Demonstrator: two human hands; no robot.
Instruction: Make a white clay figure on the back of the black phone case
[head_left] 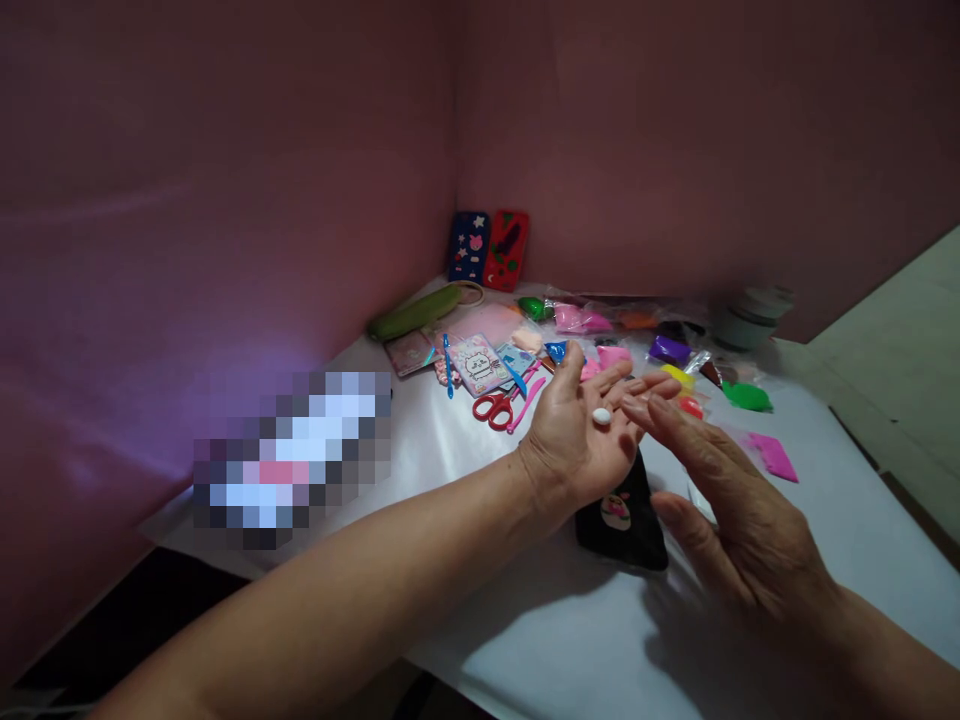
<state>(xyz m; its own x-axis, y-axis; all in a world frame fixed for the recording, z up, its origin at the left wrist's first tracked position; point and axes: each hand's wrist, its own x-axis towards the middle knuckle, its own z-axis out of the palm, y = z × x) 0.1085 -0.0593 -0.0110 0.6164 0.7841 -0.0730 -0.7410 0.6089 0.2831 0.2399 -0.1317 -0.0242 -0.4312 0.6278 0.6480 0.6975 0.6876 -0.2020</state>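
Observation:
My left hand (581, 430) is turned palm up with its fingers stretched out. On its palm rests a small white oval ball (601, 416), which looks like modelling clay. My right hand (727, 500) hovers just to the right, fingers extended and holding nothing, its fingertips close to or touching those of the left. Beneath both hands, a black case (622, 525) with a small figure on it lies on the white table (750, 640); the left hand hides its upper part.
Red-handled scissors (493, 410), a pink tool (527, 405) and cards (480, 362) lie beyond my left hand. Coloured clay packets (667, 348) spread across the back. A blue case (469, 245) and a red case (507, 250) lean in the corner. A blurred bright screen (300, 450) stands left.

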